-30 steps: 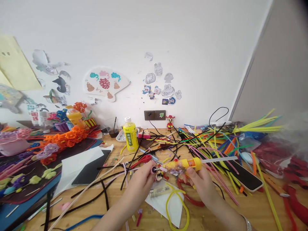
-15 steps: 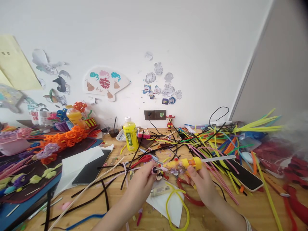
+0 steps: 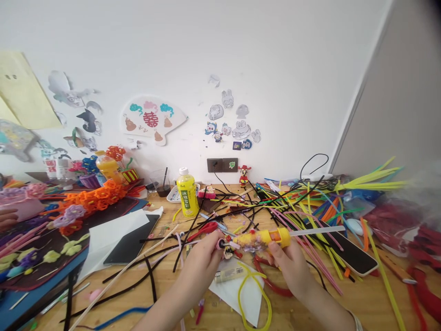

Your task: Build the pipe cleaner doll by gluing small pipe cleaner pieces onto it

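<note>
My right hand (image 3: pixel 287 259) wraps the yellow glue gun (image 3: pixel 262 238); my left hand (image 3: pixel 203 257) pinches a small piece (image 3: pixel 220 242) at its nozzle; grips unchanged.

Wood table (image 3: pixel 344 299) matt, grained; pipe cleaners (image 3: pixel 310 202) fuzzy; glue gun (image 3: pixel 265 238) yellow plastic; phone (image 3: pixel 347 250) glossy.

Home craft desk, hobby use. Wooden tabletop (image 3: pixel 372 303) heaped with loose pipe cleaners (image 3: pixel 310 202) in many colours. Finished orange pipe-cleaner flowers (image 3: pixel 99 193) at left. Yellow glue gun (image 3: pixel 262 237) with clear stick. White wall bears cartoon stickers (image 3: pixel 234 124), paper fan (image 3: pixel 151 119), double socket (image 3: pixel 222 164). Drink bottle (image 3: pixel 186 193) and smartphone (image 3: pixel 347 250) among the clutter.
</note>
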`<state>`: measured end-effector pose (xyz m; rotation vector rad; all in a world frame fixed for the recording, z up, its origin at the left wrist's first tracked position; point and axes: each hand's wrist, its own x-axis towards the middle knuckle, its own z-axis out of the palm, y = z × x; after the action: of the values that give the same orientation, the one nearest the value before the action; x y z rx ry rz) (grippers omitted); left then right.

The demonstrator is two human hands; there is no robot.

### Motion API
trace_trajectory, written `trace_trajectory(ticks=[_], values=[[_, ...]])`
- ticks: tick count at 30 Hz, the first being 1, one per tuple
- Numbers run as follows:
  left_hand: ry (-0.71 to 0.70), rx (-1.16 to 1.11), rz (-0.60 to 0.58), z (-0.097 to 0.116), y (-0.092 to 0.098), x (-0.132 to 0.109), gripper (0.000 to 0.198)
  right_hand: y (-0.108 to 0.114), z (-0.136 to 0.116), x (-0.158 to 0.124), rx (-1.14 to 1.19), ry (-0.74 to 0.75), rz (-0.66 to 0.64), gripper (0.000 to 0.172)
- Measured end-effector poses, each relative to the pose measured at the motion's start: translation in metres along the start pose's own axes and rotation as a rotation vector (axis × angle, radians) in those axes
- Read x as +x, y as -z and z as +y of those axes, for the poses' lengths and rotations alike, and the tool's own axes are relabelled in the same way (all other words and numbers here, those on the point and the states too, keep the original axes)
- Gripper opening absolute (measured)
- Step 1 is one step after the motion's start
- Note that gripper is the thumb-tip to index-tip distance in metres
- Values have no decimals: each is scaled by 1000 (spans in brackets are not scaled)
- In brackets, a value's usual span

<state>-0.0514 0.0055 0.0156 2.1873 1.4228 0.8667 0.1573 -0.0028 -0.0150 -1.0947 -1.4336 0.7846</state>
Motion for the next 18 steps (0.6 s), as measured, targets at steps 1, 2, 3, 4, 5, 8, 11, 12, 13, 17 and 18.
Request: trace_trajectory(ticks=[1,2,3,4,5,8,11,12,13,17,18], values=[[3,-1,1,0,0,0,18,0,0,0,-7,7,-2,39],[3,-1,2,0,0,0,17,1,0,0,-14,14,-6,38],[2,0,1,1,1,0,16,1,0,0,-20,22,-8,38],[1,3,2,1,1,0,16,2,-1,-1,-30,29,-8,38],[1,5,3,2,1,0,15,2,-1,-1,-44,36,-8,38],[3,3,11,3,2,0,15,4,-4,-1,-94,70,-1,40],[-5,-7,12,4,2,0,15,6,-5,0,-133,105,9,40],[-5,-10,13,4,3,0,16,6,-5,0,-146,109,14,41],[-6,-14,17,4,3,0,16,7,-4,0,-162,112,14,41],[4,-46,51,6,4,0,20,11,-6,4,-283,159,38,39],[8,-62,51,7,4,0,20,13,-7,5,-341,183,59,37]])
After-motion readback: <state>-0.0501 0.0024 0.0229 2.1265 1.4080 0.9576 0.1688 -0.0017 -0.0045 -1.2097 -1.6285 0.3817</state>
